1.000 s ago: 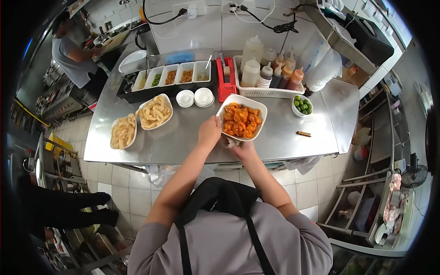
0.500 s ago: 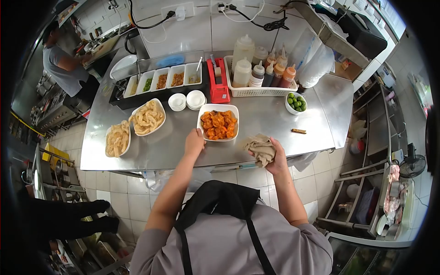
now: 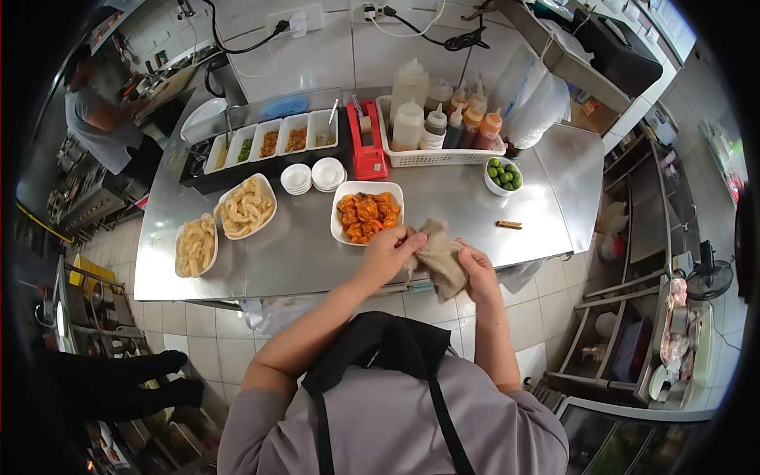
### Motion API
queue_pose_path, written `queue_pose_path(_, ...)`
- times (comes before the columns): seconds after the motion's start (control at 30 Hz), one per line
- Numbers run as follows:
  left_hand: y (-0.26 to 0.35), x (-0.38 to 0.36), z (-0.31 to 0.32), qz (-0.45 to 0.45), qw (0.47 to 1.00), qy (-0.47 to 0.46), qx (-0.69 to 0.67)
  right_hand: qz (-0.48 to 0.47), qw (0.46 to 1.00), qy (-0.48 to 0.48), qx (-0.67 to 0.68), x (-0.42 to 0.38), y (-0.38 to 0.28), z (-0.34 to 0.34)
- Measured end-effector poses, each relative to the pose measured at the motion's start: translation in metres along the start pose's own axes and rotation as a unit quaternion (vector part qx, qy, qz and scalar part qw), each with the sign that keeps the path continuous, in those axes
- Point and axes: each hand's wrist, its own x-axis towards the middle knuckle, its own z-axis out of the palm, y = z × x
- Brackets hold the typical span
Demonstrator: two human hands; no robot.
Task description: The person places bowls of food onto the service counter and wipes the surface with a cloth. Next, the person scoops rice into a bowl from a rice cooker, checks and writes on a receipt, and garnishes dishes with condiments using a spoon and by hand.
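Observation:
Both my hands hold a crumpled beige cloth (image 3: 440, 260) over the front edge of the steel table (image 3: 301, 253). My left hand (image 3: 388, 253) grips its left side, just in front of a white square bowl of orange fried pieces (image 3: 366, 212) that rests on the table. My right hand (image 3: 478, 269) grips the cloth's right side.
Two white bowls of pale crackers (image 3: 245, 207) (image 3: 196, 244) sit at the left. Behind are stacked small dishes (image 3: 313, 176), a condiment tray (image 3: 269, 142), a red holder (image 3: 364, 142), a basket of sauce bottles (image 3: 443, 131), a bowl of limes (image 3: 502, 174). Another person (image 3: 95, 119) works far left.
The bowl of orange pieces was set down on the table. My left hand left the bowl and came to the cloth, which my right hand brought toward the middle.

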Motion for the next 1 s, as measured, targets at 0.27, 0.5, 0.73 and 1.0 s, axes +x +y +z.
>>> queue_pose_path(0.27,0.053,0.030,0.032,-0.078,0.934,-0.127,-0.324,-0.260,0.867,-0.005,-0.426,-0.007,-0.045,0.005)
queue_pose_path(0.5,0.030,0.006,0.003,-0.174,0.948,-0.134,-0.232,-0.309,0.947,0.060,-0.069,0.000,-0.063,0.040)
queue_pose_path(0.73,-0.105,-0.061,-0.150,-0.131,0.887,0.392,-0.206,-0.148,0.980,0.053,0.121,-0.002,-0.038,0.006)
queue_pose_path(1.0,-0.140,-0.056,-0.240,-0.196,0.820,0.472,-0.257,0.346,0.914,-0.101,0.183,0.056,0.077,0.108)
